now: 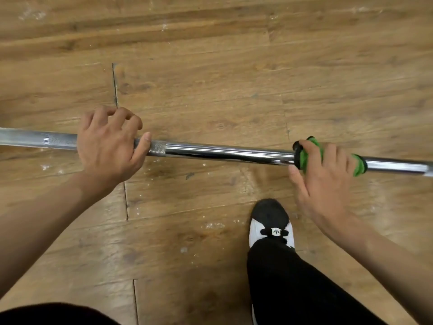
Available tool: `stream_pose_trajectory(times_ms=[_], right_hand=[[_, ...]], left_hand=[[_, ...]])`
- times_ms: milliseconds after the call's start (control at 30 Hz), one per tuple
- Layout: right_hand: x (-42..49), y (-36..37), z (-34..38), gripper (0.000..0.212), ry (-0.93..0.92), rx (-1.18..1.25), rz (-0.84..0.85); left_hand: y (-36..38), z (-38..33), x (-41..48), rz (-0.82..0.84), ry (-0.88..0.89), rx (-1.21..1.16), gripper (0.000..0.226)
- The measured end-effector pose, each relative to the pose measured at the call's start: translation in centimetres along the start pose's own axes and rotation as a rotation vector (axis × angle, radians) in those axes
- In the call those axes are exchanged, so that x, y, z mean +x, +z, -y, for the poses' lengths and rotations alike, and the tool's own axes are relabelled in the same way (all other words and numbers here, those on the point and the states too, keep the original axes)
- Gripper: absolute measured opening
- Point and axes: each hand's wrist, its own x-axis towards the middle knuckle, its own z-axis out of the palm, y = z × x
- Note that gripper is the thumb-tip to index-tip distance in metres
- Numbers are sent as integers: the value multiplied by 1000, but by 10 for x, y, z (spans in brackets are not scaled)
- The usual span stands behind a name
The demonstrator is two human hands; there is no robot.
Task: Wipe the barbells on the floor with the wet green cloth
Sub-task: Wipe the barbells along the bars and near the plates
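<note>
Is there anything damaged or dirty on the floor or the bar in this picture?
The barbell looks sound. The wooden floor is worn: white flecks lie near the bar and by the shoe, and a dark gap runs between boards past the left hand.

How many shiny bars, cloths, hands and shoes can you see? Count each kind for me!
Barbell: 1
Green cloth: 1
Hands: 2 (left hand, right hand)
Shoe: 1
Total: 5
</note>
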Motion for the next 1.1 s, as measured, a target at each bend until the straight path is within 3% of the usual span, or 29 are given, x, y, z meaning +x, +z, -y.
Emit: stream_pose_trajectory(times_ms=[333, 467, 633, 733, 867, 1100], right_hand=[[43, 16, 208, 81, -280, 18, 113], [49, 13, 155, 71, -342, 80, 135], [34, 3, 27, 66, -163, -40, 59], [26, 1, 3, 71, -59, -71, 51], [37, 2, 57, 80, 33, -29, 69], [63, 14, 219, 74, -238, 59, 157]], left_hand=[[1, 1, 10, 24, -34, -17, 57], [3, 2, 17, 6, -70, -27, 54], [6, 2, 23, -23, -90, -26, 50], [8, 1, 24, -28, -101, -29, 49], [8, 1, 22, -23, -97, -39, 50], [8, 3, 25, 20, -67, -29, 58]])
